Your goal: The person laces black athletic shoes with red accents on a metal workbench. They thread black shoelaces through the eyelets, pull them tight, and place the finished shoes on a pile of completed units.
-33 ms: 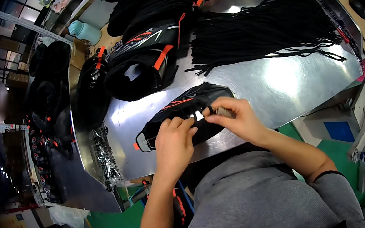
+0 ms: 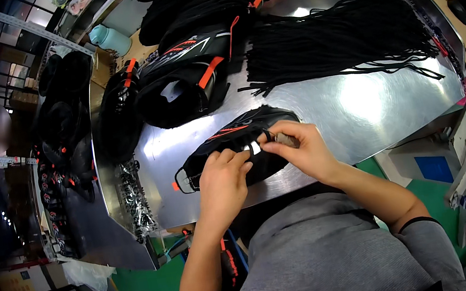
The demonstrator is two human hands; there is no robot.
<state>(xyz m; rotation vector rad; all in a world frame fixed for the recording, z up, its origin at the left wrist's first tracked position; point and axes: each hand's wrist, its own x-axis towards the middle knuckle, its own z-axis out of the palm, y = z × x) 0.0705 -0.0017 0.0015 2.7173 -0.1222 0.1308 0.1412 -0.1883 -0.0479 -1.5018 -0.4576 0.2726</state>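
Shiny steel table (image 2: 362,105) in a workshop, with a black shoe (image 2: 233,145) at lower centre under both hands.
Left hand (image 2: 220,181) is pressed on the shoe, fingertips pinching a small white tab (image 2: 255,148); right hand (image 2: 298,147) pinches the same spot. The tab could slip from the fingers, or nearby loose black laces (image 2: 339,41) could snag.

My hands (image 2: 266,161) on a matt black cloth shoe (image 2: 227,146) with orange trim, glossy brushed-metal counter (image 2: 362,105), matt black cord laces (image 2: 333,42), my soft grey knit sleeves (image 2: 325,253).
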